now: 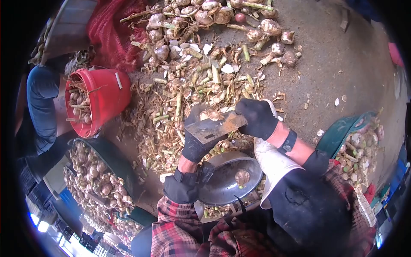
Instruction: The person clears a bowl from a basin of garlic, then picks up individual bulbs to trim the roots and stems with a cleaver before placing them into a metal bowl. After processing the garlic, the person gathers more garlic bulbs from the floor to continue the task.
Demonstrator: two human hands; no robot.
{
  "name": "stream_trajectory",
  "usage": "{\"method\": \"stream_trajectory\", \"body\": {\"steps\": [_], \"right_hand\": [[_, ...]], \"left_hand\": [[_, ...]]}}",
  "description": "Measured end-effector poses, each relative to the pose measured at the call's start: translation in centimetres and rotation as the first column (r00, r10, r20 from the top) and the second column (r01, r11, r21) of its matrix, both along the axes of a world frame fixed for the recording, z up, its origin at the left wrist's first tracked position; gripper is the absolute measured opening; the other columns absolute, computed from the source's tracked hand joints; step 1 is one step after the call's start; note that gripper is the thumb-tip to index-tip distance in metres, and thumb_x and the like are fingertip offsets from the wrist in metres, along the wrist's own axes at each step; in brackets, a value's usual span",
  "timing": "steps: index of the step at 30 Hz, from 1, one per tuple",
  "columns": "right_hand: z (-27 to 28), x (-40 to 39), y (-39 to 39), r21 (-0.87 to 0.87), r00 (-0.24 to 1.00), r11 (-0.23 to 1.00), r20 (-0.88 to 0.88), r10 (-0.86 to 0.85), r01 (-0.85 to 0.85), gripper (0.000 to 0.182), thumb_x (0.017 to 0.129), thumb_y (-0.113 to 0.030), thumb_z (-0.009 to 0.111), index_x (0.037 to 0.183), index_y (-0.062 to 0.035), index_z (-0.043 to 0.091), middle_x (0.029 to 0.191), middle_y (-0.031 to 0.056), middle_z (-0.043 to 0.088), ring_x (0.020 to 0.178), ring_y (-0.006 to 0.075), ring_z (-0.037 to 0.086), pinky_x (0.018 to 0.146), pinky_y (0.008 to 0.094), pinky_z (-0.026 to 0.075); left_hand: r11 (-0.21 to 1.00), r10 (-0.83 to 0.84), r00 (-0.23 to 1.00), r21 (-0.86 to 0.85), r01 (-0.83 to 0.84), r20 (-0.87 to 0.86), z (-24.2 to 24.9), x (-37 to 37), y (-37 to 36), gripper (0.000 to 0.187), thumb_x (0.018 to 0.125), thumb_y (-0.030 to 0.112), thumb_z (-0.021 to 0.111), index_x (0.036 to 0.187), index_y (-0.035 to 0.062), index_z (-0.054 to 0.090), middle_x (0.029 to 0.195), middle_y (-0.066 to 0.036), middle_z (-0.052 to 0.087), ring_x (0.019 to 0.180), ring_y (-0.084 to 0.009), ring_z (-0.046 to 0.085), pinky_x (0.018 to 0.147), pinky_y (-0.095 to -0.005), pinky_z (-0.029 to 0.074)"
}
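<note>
Gripping brown-stained metal blade (200, 129) beyond metal bowl (219, 185): your right hand (259, 118); your left hand (197, 146) clasps garlic bulb (210, 114).

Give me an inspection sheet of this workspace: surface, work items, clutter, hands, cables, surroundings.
Surface: grey floor, partly covered.
Work items: metal blade, brownish at one end; garlic bulb behind it; metal bowl, one loose bulb inside.
Clutter: cut stems and dry husks; heaped bulbs beyond the hands.
Left hand: gloved, partly behind the blade; grip unclear.
Right hand: gloved, closed at the blade's brownish end.
Cables: nothing seen.
Surroundings: red bucket and green tubs, holding bulbs; red mesh bag; apparently another person's leg in blue.
</note>
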State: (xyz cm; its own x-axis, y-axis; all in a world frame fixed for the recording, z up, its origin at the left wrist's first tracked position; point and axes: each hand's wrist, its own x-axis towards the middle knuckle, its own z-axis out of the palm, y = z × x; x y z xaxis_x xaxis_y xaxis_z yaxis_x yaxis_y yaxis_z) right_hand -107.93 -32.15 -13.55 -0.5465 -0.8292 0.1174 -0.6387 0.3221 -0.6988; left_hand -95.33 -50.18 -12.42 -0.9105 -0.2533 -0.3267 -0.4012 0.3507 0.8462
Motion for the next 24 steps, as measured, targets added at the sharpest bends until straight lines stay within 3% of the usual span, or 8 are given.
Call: {"method": "stream_trajectory", "body": {"steps": [2, 5, 8, 10, 13, 16, 20, 24], "right_hand": [[-0.4, 0.2, -0.2, -0.036, 1.0, 0.999, 0.006, 0.002, -0.002, 0.024, 0.067, -0.012, 0.067, 0.088, -0.0062, 0.058, 0.076, 0.0104, 0.059, 0.069, 0.0305, 0.063, 0.059, 0.041, 0.052], [-4.8, -1.4, 1.4, 0.367, 0.975, 0.919, 0.102, -0.197, 0.147, 0.009, 0.078, -0.014, 0.061, 0.086, -0.0085, 0.061, 0.078, 0.0144, 0.065, 0.073, 0.0334, 0.065, 0.066, 0.0431, 0.054], [-2.5, -1.7, 2.5, 0.307, 0.953, 0.908, 0.006, -0.302, 0.286, 0.018, 0.073, -0.017, 0.069, 0.086, -0.0091, 0.06, 0.078, 0.0136, 0.064, 0.07, 0.0358, 0.064, 0.062, 0.045, 0.052], [-2.0, -1.5, 1.9, 0.2, 0.943, 0.925, 0.003, -0.332, 0.324, 0.022, 0.07, -0.019, 0.072, 0.084, -0.0088, 0.059, 0.076, 0.0143, 0.064, 0.069, 0.0365, 0.063, 0.06, 0.0451, 0.051], [-1.7, -0.8, 1.4, 0.124, 0.935, 0.939, 0.116, -0.334, 0.32, 0.015, 0.072, -0.016, 0.07, 0.079, -0.0071, 0.059, 0.069, 0.0168, 0.062, 0.063, 0.0379, 0.062, 0.056, 0.0449, 0.05], [-2.3, 0.1, 1.4, 0.088, 0.948, 0.963, 0.175, -0.265, 0.254, 0.012, 0.072, -0.009, 0.068, 0.072, -0.006, 0.056, 0.063, 0.0167, 0.058, 0.059, 0.0371, 0.061, 0.051, 0.0408, 0.047], [-2.3, 0.7, 1.6, 0.084, 0.929, 0.959, 0.236, -0.284, 0.272, 0.011, 0.072, -0.009, 0.068, 0.073, -0.0044, 0.057, 0.062, 0.0168, 0.058, 0.058, 0.037, 0.06, 0.051, 0.0403, 0.047], [-2.3, 0.5, 1.7, 0.11, 0.904, 0.937, 0.247, -0.35, 0.333, 0.011, 0.073, -0.011, 0.068, 0.072, -0.0052, 0.059, 0.06, 0.0159, 0.059, 0.056, 0.0355, 0.061, 0.051, 0.0412, 0.048]], "left_hand": [[0.994, 0.101, 0.995, 0.049, -0.101, 0.012, 0.4, 0.3, 0.2, 0.058, 0.059, 0.025, 0.089, 0.103, 0.0042, 0.058, 0.093, -0.008, 0.064, 0.081, -0.0181, 0.063, 0.07, -0.0311, 0.051], [0.916, 0.167, 0.986, 0.367, -0.159, 0.011, 5.0, -0.8, 0.8, 0.053, 0.061, 0.02, 0.084, 0.102, 0.0031, 0.055, 0.085, -0.001, 0.062, 0.074, -0.0093, 0.06, 0.067, -0.0259, 0.051], [0.915, 0.233, 0.972, 0.331, -0.23, 0.03, 5.6, -0.6, -0.2, 0.052, 0.06, 0.021, 0.083, 0.101, 0.0048, 0.055, 0.085, -0.002, 0.061, 0.076, -0.0114, 0.06, 0.069, -0.0281, 0.052], [0.994, 0.092, 0.995, 0.056, -0.093, 0.026, 4.2, -0.2, -0.7, 0.06, 0.058, 0.021, 0.083, 0.108, 0.0041, 0.055, 0.092, -0.008, 0.062, 0.081, -0.0201, 0.063, 0.076, -0.0328, 0.052], [0.985, -0.082, 0.995, 0.157, 0.072, 0.062, 5.9, 1.6, -1.0, 0.062, 0.061, 0.024, 0.084, 0.112, 0.0034, 0.054, 0.101, -0.009, 0.064, 0.095, -0.0185, 0.061, 0.086, -0.0339, 0.049], [0.661, -0.668, 0.742, 0.502, 0.557, 0.057, 7.0, 2.2, -2.2, 0.084, 0.062, 0.028, 0.087, 0.133, 0.0054, 0.048, 0.127, -0.014, 0.053, 0.112, -0.0306, 0.055, 0.097, -0.0398, 0.042], [0.968, -0.23, 0.953, -0.055, 0.245, 0.197, 3.5, -0.2, -8.2, 0.065, 0.073, 0.026, 0.083, 0.127, 0.004, 0.052, 0.117, -0.013, 0.059, 0.097, -0.021, 0.061, 0.084, -0.0339, 0.052], [0.798, 0.278, 0.945, -0.506, -0.327, -0.172, -2.0, -7.6, -16.7, 0.067, 0.073, 0.038, 0.078, 0.122, -0.0015, 0.055, 0.119, -0.022, 0.058, 0.109, -0.0333, 0.058, 0.094, -0.041, 0.046]]}}
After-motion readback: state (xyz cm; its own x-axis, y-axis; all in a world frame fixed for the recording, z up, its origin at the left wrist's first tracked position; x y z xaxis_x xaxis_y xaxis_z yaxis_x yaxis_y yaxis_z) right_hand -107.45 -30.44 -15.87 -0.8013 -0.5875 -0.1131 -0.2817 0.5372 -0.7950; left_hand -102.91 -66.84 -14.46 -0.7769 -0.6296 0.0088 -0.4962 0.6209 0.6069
